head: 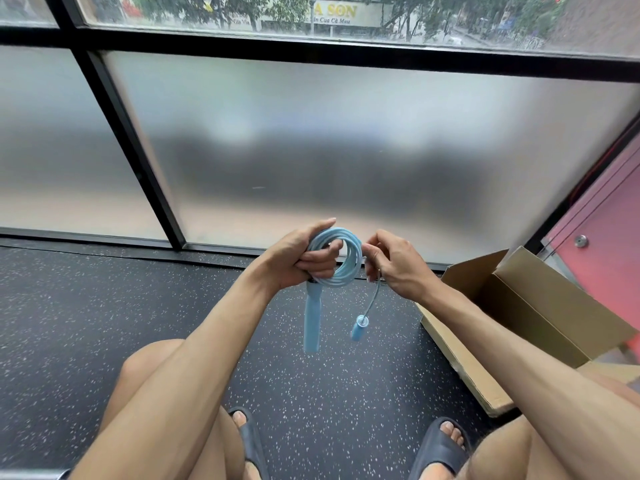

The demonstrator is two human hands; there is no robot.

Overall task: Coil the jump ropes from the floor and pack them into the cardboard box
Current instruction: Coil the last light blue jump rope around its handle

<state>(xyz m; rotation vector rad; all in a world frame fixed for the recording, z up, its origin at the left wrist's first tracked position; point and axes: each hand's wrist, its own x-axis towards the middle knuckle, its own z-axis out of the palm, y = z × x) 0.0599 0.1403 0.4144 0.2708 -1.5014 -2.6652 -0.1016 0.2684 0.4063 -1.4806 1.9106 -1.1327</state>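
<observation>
Left hand (301, 259) keeps a closed grip round the coiled blue jump rope (354, 268), above the floor (104, 323); right hand (393, 266) pinches its loose end. Cardboard box (540, 306) sits right. Far sign (334, 11) reads "A SON".

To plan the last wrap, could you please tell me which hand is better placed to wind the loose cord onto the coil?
The right hand: its fingers pinch the loose cord beside the coil, while the left hand grips the coil itself and probably cannot wind.
</observation>
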